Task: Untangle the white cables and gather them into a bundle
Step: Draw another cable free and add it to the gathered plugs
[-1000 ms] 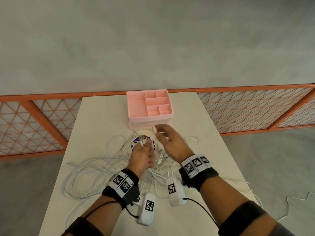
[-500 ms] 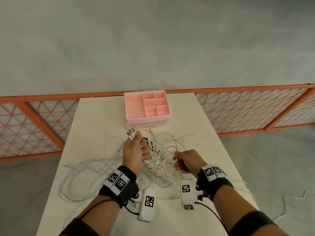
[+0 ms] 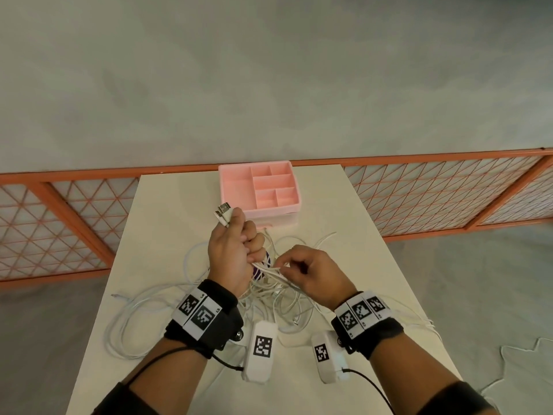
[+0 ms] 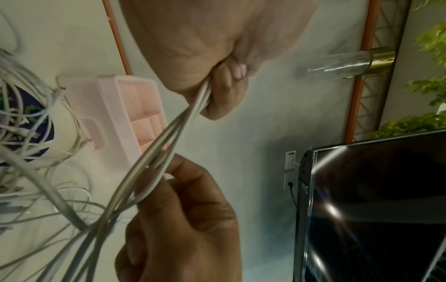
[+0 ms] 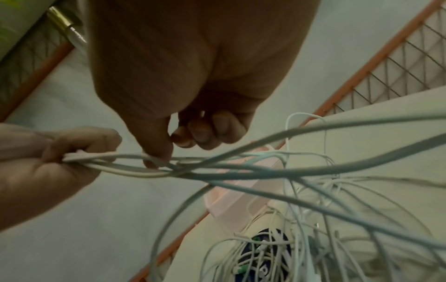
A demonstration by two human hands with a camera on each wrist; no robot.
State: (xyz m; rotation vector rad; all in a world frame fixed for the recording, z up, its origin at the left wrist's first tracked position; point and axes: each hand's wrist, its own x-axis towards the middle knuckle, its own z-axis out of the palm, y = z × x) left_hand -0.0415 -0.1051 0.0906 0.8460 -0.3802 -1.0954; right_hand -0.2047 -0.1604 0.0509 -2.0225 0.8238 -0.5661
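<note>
A tangle of white cables [image 3: 278,298] lies on the cream table [image 3: 167,223]. My left hand [image 3: 236,250] is raised above it and grips several strands in a fist, with USB plugs [image 3: 223,213] sticking out past the thumb. From that fist [image 4: 217,85] the white strands [image 4: 169,137] run down to my right hand [image 3: 302,269], which pinches them just to the right of the fist. In the right wrist view the thumb [image 5: 156,152] presses on the strands [image 5: 217,171] while the other fingers stay curled.
A pink compartment tray [image 3: 236,187] stands at the table's far edge, just beyond my left hand. A round purple object [image 3: 265,260] lies under the tangle. Cable loops spread to the left [image 3: 125,319] and trail off the right edge [image 3: 425,322]. An orange mesh fence [image 3: 434,190] runs behind.
My left hand has risen with the plug ends, lifting the strands. My right hand came back from near the tray, dropped toward me, then moved left to pinch the strands beside the left fist.
</note>
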